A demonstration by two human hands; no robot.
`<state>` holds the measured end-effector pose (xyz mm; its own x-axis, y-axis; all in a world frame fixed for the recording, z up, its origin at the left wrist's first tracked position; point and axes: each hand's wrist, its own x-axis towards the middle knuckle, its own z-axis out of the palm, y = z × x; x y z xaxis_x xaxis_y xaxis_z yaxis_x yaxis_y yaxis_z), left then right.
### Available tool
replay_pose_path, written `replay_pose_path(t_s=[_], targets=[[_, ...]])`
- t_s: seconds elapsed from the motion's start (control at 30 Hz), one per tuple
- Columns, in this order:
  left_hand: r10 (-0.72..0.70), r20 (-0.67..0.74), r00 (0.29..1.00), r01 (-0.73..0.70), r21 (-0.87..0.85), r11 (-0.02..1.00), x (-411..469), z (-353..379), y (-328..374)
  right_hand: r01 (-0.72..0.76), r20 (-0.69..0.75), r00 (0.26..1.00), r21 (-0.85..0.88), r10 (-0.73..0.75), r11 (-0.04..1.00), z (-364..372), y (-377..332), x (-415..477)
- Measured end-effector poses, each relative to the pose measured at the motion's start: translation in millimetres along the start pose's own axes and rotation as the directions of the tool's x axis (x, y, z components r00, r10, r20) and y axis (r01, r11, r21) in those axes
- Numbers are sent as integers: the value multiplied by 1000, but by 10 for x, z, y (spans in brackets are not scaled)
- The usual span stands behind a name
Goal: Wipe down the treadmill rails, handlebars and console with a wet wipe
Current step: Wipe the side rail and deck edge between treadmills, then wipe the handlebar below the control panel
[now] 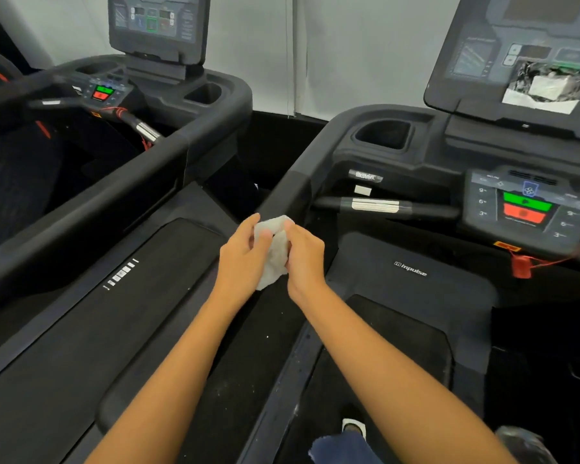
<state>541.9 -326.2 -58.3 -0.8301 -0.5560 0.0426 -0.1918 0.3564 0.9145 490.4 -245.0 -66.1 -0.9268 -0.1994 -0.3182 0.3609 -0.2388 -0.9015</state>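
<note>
1. Two hands on one wet wipe (275, 252). The left hand (240, 252) pinches its top edge with thumb and fingers, and the right hand (303, 254) curls its fingers round the side. The wipe is bunched between the palms.
2. The rail (282, 195) is just beyond the fingertips. Can't tell if there's contact. A wadded wipe likely smears rather than cleans.
3. The handlebar (375, 205) and console (523, 202) are further right of the fingers. A sweep there could press buttons or snag the red safety clip (521, 266).

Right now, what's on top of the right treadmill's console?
A crumpled shiny wrapper with white in it rests on the console. What lies behind it is covered.
</note>
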Motion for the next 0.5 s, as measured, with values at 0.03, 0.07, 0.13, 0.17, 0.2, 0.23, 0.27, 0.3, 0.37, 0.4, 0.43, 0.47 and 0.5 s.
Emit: replay_pose_path(t_s=[0.03, 0.07, 0.13, 0.17, 0.2, 0.23, 0.27, 0.3, 0.37, 0.4, 0.43, 0.47, 0.5], targets=[[-6, 53, 999, 7, -2, 1000, 62, 138, 32, -64, -2, 998, 99, 65, 993, -88, -27, 37], [-2, 96, 995, 1, 15, 1000, 127, 285, 56, -98, -16, 995, 183, 103, 978, -193, -49, 73], [-2, 134, 991, -5, 53, 999, 255, 587, 92, -141, -79, 981, 318, 175, 938, -446, -100, 166], [-14, 145, 989, 6, 55, 998, 314, 740, 114, -155, -115, 970, 378, 213, 913, -587, -134, 233], [-29, 163, 986, 24, 35, 999, 360, 893, 145, -162, -154, 957, 418, 246, 894, -739, -170, 314], [-38, 181, 983, 38, 6, 999, 404, 1047, 172, -160, -207, 940, 431, 269, 888, -896, -200, 412], [-35, 190, 981, 40, -20, 999, 442, 1195, 206, -139, -277, 925, 394, 261, 909, -1058, -218, 516], [-28, 194, 981, 37, -45, 998, 481, 1337, 231, -98, -350, 915, 287, 200, 953, -1211, -230, 607], [-17, 200, 980, 44, -128, 991, 553, 1591, 278, 67, -414, 905, -80, -94, 995, -1476, -229, 729], [-22, 201, 979, 59, -182, 982, 587, 1706, 306, 162, -387, 888, -242, -248, 957, -1590, -218, 774], [-29, 202, 979, 78, -235, 969, 623, 1818, 328, 234, -344, 869, -348, -356, 908, -1687, -223, 818], [-35, 208, 977, 95, -284, 954, 654, 1923, 355, 288, -308, 847, -419, -433, 861, -1782, -244, 870], [-35, 217, 976, 105, -322, 941, 684, 2028, 390, 327, -286, 823, -468, -491, 821, -1874, -276, 947]])
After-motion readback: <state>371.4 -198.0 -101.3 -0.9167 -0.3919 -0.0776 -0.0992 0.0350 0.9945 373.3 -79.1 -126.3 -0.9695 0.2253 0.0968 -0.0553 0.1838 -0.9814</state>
